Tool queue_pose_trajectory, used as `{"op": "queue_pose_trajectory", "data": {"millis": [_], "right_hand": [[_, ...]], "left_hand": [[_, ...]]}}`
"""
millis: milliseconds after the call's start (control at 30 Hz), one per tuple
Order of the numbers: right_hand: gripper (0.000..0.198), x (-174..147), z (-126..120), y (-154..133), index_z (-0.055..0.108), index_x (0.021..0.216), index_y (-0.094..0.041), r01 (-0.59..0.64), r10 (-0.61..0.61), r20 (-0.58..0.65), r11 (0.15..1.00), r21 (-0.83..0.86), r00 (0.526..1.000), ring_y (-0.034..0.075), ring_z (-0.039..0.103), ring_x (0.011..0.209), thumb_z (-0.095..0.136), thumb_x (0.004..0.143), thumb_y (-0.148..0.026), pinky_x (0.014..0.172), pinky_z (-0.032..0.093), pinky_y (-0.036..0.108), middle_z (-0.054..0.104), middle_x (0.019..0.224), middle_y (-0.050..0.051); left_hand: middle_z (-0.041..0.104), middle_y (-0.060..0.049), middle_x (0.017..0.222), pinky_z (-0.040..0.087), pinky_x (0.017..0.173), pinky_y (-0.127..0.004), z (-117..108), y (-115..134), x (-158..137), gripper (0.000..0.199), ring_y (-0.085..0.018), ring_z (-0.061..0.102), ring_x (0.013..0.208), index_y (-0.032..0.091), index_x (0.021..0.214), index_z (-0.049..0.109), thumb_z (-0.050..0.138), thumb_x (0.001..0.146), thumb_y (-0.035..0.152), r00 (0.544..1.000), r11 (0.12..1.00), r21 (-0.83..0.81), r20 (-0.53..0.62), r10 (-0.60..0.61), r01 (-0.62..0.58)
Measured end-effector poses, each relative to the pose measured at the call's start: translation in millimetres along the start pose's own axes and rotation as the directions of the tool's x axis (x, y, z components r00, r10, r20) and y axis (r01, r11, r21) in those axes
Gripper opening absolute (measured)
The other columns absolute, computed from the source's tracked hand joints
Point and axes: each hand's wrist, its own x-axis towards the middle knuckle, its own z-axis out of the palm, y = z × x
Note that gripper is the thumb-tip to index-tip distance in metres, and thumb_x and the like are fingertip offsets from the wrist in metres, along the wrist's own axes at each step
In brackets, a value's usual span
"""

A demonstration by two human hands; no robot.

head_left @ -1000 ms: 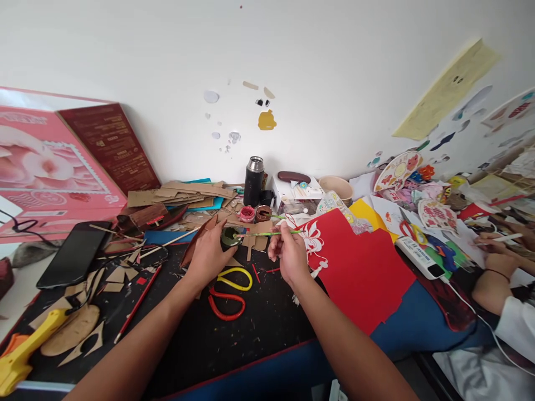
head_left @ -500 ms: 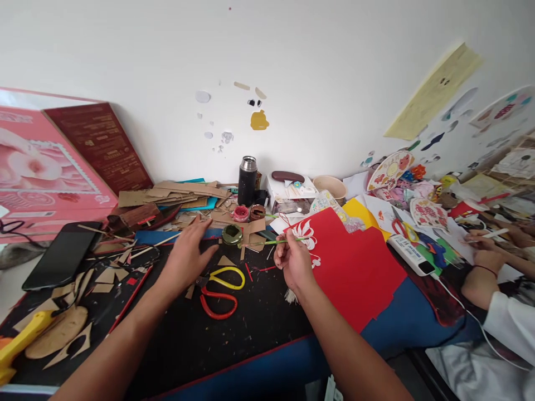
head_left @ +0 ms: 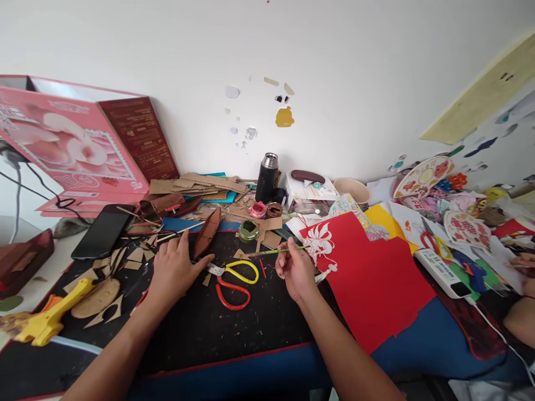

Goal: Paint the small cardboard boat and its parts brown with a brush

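While a slender green-handled paintbrush [head_left: 270, 252] is pinched in the right hand [head_left: 296, 271], its tip set near a squat green glass jar [head_left: 249, 239], nothing is seen gripped by the spread left hand [head_left: 173, 270], placed beside a brown boat-shaped piece [head_left: 208, 233]. Red paper sheet [head_left: 371, 284], at right, could be smeared, were the brush swung across it; reach is hemmed by red-and-yellow-handled scissors [head_left: 216, 269], with open black mat [head_left: 200, 334] left toward its red-trimmed near edge.

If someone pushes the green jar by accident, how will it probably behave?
The green jar looks low and wide, so it would probably slide rather than tip. Being round, it might roll if laid on its side. Its top is open, so any contents could spill.
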Motion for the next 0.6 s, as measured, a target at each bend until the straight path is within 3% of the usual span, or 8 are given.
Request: {"op": "queue_pose_trajectory", "data": {"millis": [133, 333, 600], "right_hand": [[0.066, -3, 3, 3, 0.07, 0.078, -0.018, 0.003, -0.003, 0.007, 1.0, -0.015, 1.0, 0.009, 0.045, 0.038, 0.089, 0.074, -0.08, 0.037, 0.027, 0.021, 0.052, 0.051, -0.006], [0.063, -6, 6, 7, 0.066, 0.074, -0.019, -0.008, 0.008, 0.014, 1.0, -0.004, 1.0, 0.01, 0.044, 0.038, 0.091, 0.074, -0.076, 0.037, 0.027, 0.022, 0.048, 0.049, -0.007], [0.069, -4, 17, 16, 0.06, 0.068, -0.022, -0.027, 0.027, 0.049, 1.0, -0.001, 0.998, 0.011, 0.043, 0.036, 0.088, 0.071, -0.085, 0.037, 0.025, 0.022, 0.037, 0.043, -0.01]], "left_hand": [[0.073, -0.03, 0.126, 0.051, 0.103, -0.056, -2, 5, 3, 0.086, -0.048, 0.066, 0.119, 0.0, 0.157, 0.053, 0.053, 0.098, 0.063, 0.999, 0.999, 0.026, 0.016, 0.036, -0.036], [0.078, -0.025, 0.116, 0.053, 0.105, -0.055, -5, -4, 14, 0.055, -0.044, 0.07, 0.116, 0.011, 0.133, 0.074, 0.05, 0.1, 0.048, 0.997, 0.999, -0.021, 0.064, 0.046, -0.044], [0.083, -0.021, 0.121, 0.058, 0.1, -0.048, -15, -10, 27, 0.058, -0.041, 0.077, 0.114, 0.014, 0.129, 0.078, 0.049, 0.1, 0.056, 0.992, 0.97, -0.24, 0.121, -0.023, 0.051]]}}
